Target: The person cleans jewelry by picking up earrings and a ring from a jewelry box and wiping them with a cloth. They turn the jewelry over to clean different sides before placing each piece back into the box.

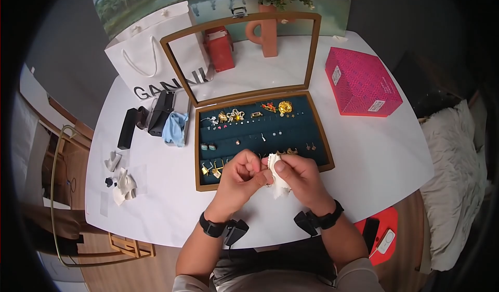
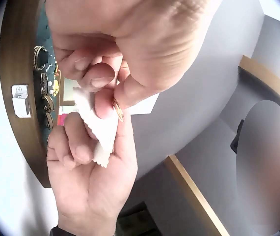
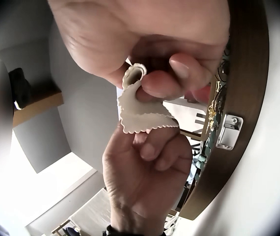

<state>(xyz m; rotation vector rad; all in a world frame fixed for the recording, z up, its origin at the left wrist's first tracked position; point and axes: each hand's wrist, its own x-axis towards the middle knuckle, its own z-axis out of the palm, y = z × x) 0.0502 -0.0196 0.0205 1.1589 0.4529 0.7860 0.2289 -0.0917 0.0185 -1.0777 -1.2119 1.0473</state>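
Note:
Over the front edge of the jewelry box, my two hands meet. My left hand pinches a thin gold ring between thumb and fingertips. A small cream cloth with a zigzag edge is gripped in my right hand. The cloth lies against the left fingertips, right beside the ring, and one end of it is rolled into a tube in the right wrist view. In the box, rings, earrings and brooches such as a gold brooch sit in dark green padded rows. The glass lid stands raised.
Left of the box are a blue cloth, black boxes and a crumpled cream cloth. A white paper bag, a red box and a pink vase stand behind. A magenta box is at right.

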